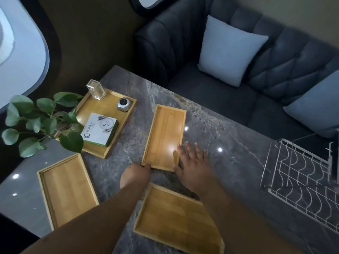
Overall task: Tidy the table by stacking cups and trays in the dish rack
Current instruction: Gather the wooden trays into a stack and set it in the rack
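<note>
**Both hands at the near end of the middle tray**

Three empty bamboo trays lie flat on the grey marble table (229, 136). The middle tray (165, 134) runs lengthwise away from the person. The left hand (134, 174) meets its near left corner, fingertips on the rim; the fingers curl under, so whether they actually pinch the edge is hard to tell. The right hand (192, 162) lies spread at the near right corner, thumb on the tray's floor and fingers fanned out past the right rim, closed on nothing.

The left tray (66, 189) lies well apart, the near tray (176, 222) under the forearms. The white wire dish rack (302, 176) stands at the table's right edge, with nothing in it. A larger tray (113, 125) at the far left carries a box (100, 129), a small silver device (124, 104) and a clear glass container (95, 89), beside a leafy plant (42, 121).
</note>
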